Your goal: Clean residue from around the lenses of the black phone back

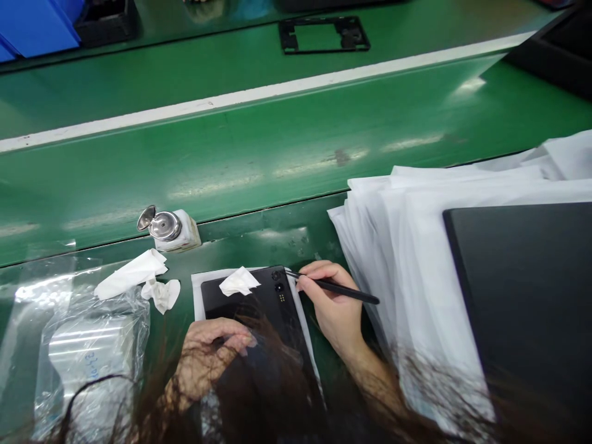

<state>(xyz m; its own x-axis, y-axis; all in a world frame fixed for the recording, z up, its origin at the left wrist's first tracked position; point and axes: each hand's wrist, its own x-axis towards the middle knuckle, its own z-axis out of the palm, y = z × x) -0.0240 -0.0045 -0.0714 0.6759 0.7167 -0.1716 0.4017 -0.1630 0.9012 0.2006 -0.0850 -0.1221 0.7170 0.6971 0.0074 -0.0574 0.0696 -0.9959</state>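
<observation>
A black tablet (240,308) lies back side up on a white foam sleeve (198,299), its camera lenses near the top right corner. My right hand (337,302) grips black tweezers (345,288), whose tips reach to the edge beside the upper lens. Over the tablet's left side, my left hand (210,351) has thumb and fingers pinched together; what they hold, if anything, I cannot make out. A crumpled white wipe (239,282) rests on the tablet above that hand. Strands of hair hide the tablet's lower part and some of both forearms.
At left stand a dispenser bottle (178,231) with its metal lid up, used wipes (132,274) and a clear plastic bag (92,351). White sleeves (383,246) are piled at right under another dark tablet (527,296). A black frame (324,35) lies beyond the pale strip.
</observation>
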